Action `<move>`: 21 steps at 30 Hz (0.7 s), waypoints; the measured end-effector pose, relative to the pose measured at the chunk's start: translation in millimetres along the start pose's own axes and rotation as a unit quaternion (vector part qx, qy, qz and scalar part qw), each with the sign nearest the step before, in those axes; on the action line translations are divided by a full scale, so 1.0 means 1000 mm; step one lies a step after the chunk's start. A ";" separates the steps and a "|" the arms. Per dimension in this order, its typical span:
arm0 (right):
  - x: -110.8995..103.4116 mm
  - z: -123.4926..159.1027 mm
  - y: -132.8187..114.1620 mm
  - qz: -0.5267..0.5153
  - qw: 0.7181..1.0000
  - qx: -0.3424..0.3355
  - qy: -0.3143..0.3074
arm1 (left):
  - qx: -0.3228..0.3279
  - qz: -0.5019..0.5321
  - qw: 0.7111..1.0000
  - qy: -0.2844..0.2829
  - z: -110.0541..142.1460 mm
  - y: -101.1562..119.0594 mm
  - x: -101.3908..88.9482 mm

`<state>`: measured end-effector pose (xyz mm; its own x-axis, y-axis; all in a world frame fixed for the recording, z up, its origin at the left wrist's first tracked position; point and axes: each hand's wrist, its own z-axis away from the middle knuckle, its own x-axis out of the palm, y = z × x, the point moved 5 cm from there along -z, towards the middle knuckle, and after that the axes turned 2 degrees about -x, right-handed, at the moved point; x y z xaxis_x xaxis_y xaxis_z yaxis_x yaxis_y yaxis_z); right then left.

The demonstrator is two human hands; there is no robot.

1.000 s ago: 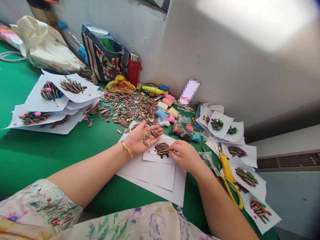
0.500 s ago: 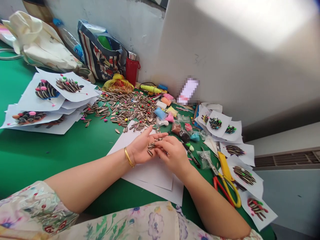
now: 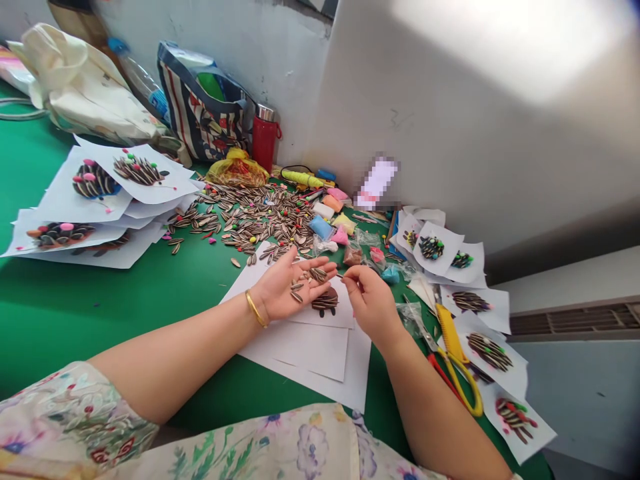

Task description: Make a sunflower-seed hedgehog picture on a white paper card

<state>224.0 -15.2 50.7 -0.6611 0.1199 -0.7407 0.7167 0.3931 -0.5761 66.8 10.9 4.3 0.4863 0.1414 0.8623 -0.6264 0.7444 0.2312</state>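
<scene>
My left hand [image 3: 285, 287] is palm up with its fingers stretched out, and several striped sunflower seeds [image 3: 297, 293] lie loose on it. Just right of those fingertips, my right hand [image 3: 373, 303] is closed in a pinch on a sunflower seed [image 3: 340, 275], seen edge-on as a thin dark sliver. Below the fingers is a small white sheet [image 3: 341, 315] bearing a brown hedgehog figure [image 3: 326, 300] with seeds on its back and dark feet; my left hand covers its left part. Larger white paper [image 3: 320, 350] lies under that sheet.
Loose sunflower seeds [image 3: 265, 217] spread behind my hands. Bagged coloured clay [image 3: 323, 228] lies right of them. Yellow-handled scissors [image 3: 467, 383] and finished hedgehog sheets [image 3: 490, 350] line the right side. More sheets [image 3: 95, 223] are stacked left. A red flask [image 3: 263, 140] stands by the wall.
My right hand moved from the hedgehog figure to the seeds in my left palm, then back right with a seed pinched. My left hand stayed palm up, shifting slightly.
</scene>
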 end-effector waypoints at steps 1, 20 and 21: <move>-0.001 0.000 0.009 0.002 1.000 0.025 -0.010 | 0.019 0.003 1.000 0.011 -0.001 0.005 -0.002; 0.022 -0.005 0.025 0.097 0.979 0.024 -0.176 | 0.055 -0.003 0.997 0.062 -0.011 0.021 -0.018; 0.023 -0.005 0.025 0.102 0.978 0.026 -0.180 | 0.055 -0.003 0.997 0.062 -0.011 0.021 -0.017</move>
<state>225.6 2.0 21.6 -0.3882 -0.1420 -0.9106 0.8420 0.3471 -0.4130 52.2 31.0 -10.7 0.5575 0.2222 0.7999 -0.6829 0.6707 0.2896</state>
